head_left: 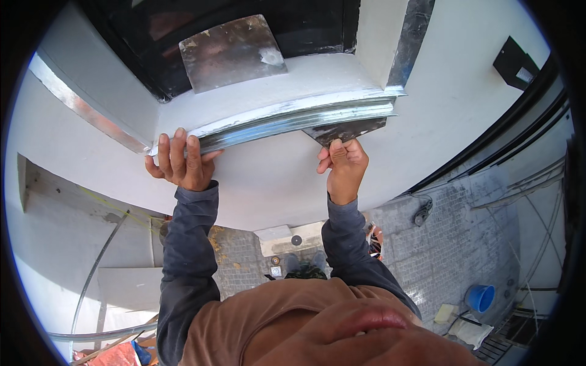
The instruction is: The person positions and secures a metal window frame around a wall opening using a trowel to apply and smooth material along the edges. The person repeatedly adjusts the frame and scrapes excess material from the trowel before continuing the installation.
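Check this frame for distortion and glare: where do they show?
Head view: the metal strip looks bowed, consistent with fisheye bending; head view: glare whitens the left metal edging; head view: black corners, right hand fairly sharp.

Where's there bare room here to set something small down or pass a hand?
Set-down: the white window ledge, right of the scuffed rectangular metal plate, behind the long silvery metal strips. Passing: before the white wall, between the left hand and right hand. Crowded: the ledge's front edge, with those strips and the dark angular metal blade.
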{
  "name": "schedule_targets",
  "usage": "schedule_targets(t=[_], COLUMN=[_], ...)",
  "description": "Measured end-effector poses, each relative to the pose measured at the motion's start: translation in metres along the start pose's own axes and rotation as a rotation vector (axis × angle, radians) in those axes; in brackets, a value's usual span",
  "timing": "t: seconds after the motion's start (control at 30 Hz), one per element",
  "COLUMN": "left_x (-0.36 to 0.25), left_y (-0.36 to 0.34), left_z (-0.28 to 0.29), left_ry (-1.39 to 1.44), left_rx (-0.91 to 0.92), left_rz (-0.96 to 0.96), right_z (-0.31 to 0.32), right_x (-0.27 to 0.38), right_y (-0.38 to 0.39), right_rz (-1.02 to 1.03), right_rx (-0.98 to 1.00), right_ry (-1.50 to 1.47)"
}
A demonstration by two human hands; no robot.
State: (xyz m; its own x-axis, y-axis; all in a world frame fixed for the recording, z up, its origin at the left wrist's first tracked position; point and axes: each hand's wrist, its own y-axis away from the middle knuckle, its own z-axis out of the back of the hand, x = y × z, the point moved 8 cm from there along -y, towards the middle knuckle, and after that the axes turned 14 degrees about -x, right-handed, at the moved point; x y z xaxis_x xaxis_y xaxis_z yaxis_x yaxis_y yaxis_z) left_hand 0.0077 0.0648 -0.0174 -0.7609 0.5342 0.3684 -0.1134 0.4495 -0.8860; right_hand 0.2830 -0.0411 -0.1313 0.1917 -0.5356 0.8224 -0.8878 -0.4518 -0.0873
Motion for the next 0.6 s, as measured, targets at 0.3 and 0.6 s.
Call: schedule_targets(t=[0.3,0.6], left_x=[-0.002,-0.001], left_y=[-0.001,-0.001], left_z=[0.002,0.000], left_ry=[-0.010,0.004], left_rx=[-0.016,-0.004], left_rz=[-0.005,0.007], right_z=[-0.007,0.015], right_x=[0.003,-0.006], right_y=[0.006,-0.003], right_rz=[-0.001,0.098], right_rx=[-0.028,-0.076], right_ry=[-0.008,0.081])
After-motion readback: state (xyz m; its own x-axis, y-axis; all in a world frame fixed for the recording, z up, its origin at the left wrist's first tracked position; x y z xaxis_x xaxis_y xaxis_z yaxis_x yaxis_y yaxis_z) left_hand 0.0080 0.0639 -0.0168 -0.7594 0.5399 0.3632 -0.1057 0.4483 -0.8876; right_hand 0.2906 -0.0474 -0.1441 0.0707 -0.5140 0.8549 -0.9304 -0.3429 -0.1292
